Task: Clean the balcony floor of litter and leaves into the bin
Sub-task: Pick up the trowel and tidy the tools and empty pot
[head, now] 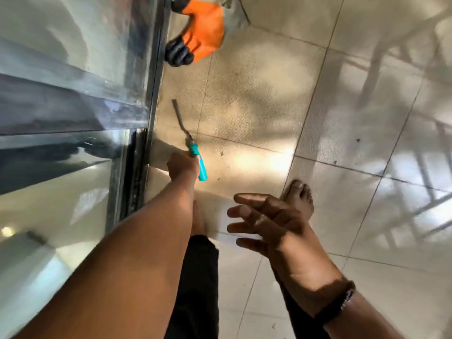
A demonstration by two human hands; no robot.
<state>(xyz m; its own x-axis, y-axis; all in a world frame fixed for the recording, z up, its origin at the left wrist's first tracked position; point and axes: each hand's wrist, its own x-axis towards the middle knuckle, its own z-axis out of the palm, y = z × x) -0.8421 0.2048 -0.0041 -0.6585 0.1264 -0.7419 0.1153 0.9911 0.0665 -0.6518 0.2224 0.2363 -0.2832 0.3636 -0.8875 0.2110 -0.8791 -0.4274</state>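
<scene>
The left hand [182, 166] is curling its fingers around a teal-handled tool [198, 162], whose thin metal shaft is pointing away from the person, alongside the dark door track [137, 172]. The right hand [264, 226] is hovering with fingers spread, holding nothing. Small dark specks of litter [222, 153] are lying on the tiled floor [342, 118], just right of the tool, nearer the left hand.

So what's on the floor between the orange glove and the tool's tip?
Just bare tile in the head view; the glove and the tool lie apart beside the door track.
</scene>
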